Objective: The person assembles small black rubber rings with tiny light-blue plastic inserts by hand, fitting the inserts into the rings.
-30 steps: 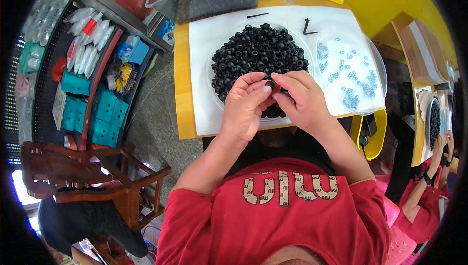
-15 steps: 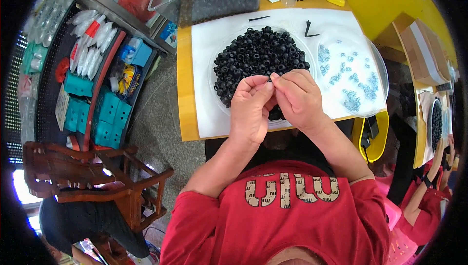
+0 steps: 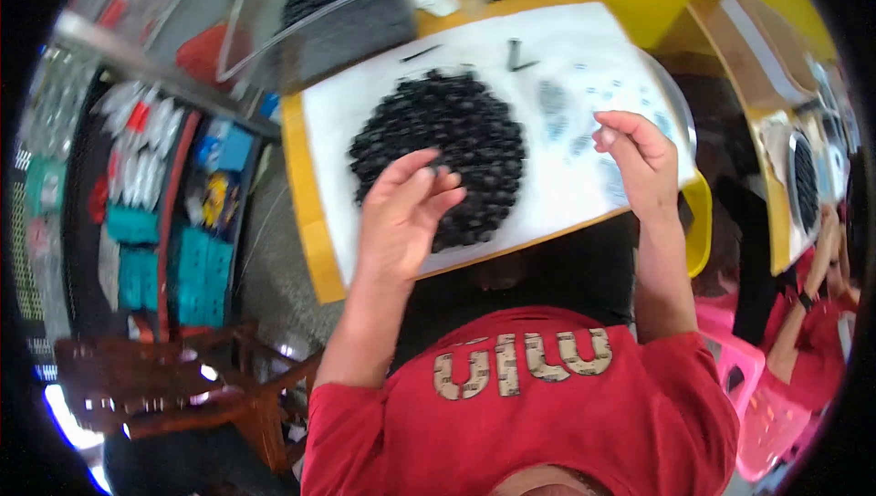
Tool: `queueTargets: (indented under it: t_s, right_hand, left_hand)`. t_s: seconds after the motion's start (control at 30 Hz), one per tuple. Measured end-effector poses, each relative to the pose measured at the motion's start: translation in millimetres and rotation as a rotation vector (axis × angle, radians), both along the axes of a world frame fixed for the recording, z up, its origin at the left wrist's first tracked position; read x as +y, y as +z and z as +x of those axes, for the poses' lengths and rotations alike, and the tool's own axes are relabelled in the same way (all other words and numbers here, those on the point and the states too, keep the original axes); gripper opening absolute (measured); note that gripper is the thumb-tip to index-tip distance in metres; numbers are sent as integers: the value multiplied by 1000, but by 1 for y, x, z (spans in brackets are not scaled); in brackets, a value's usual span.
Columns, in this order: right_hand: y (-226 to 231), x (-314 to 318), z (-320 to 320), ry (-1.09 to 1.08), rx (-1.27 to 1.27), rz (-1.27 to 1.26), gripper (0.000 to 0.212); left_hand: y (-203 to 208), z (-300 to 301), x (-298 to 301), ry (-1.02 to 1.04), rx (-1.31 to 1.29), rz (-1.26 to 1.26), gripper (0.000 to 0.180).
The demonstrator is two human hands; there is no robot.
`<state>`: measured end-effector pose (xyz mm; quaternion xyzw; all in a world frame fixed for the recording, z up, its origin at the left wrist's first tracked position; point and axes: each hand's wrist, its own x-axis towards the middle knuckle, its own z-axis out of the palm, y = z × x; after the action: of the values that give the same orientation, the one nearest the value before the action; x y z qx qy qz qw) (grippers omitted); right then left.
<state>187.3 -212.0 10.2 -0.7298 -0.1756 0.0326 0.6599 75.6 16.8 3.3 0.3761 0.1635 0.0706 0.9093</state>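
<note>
A blurred pile of small black ring-shaped parts [image 3: 456,122] lies in a round shallow tray on the white-covered table. Over its near left edge is my left hand [image 3: 401,208], fingers curled, with what looks like one small black part [image 3: 442,170] between the fingertips. My right hand [image 3: 643,163] is off to the right, above the small clear bluish pieces [image 3: 553,108] in a second round tray [image 3: 686,113]. Its thumb and forefinger are pinched together. Anything between them is too small and blurred to make out.
Behind the pile stands a clear bin [image 3: 351,40] of more black parts. Two thin black pieces, one a bent strip [image 3: 516,56], lie on the white sheet [image 3: 474,44]. A yellow bin [image 3: 697,227] hangs by the table's right edge. Shelves and a wooden chair [image 3: 173,386] are at left.
My hands, together over the black pile before, have parted. The right moved right over the clear pieces; the left moved left and slightly nearer. The whole view has shifted and blurred.
</note>
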Motion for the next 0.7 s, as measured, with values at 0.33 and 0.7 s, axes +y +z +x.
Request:
queueTargets:
  t_s: [0.33, 0.7]
  right_hand:
    - [-5, -54, 18, -271, 46, 119, 16]
    - [-14, -62, 27, -255, 59, 104, 16]
  left_hand:
    - [8, -7, -5, -255, 7, 127, 21]
    - [1, -15, -4, -255, 45, 286, 17]
